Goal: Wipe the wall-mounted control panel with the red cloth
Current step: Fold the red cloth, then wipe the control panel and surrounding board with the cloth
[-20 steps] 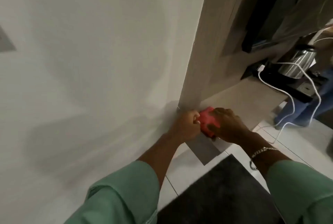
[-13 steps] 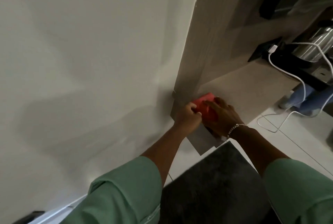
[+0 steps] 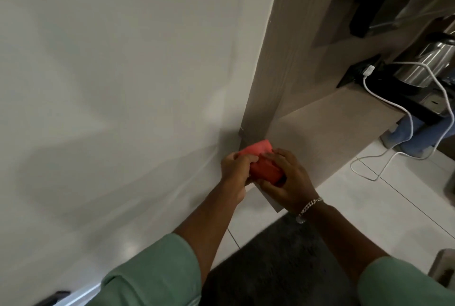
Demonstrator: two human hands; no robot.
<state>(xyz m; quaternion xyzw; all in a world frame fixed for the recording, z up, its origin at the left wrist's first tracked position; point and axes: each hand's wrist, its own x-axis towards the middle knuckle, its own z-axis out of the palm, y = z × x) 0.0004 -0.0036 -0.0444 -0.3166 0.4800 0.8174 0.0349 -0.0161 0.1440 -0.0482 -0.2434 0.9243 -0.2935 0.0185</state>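
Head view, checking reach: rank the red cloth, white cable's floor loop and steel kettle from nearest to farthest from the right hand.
From the right hand:
1. Red cloth, in its grip.
2. White cable, looped on the floor to its right.
3. Steel kettle, on the counter, far upper right.

**Pale wall, wood surround, tiled floor**

A broad off-white wall [image 3: 118, 79] fills the left, crossed by soft shadows. A grey-brown wood panel [image 3: 275, 64] runs up beside it, meeting a matching counter [image 3: 330, 128]. On that counter sits a steel kettle [image 3: 428, 64], with a white cable [image 3: 403, 118] trailing down to light floor tiles [image 3: 369, 207]. A dark rug [image 3: 283, 268] lies below.
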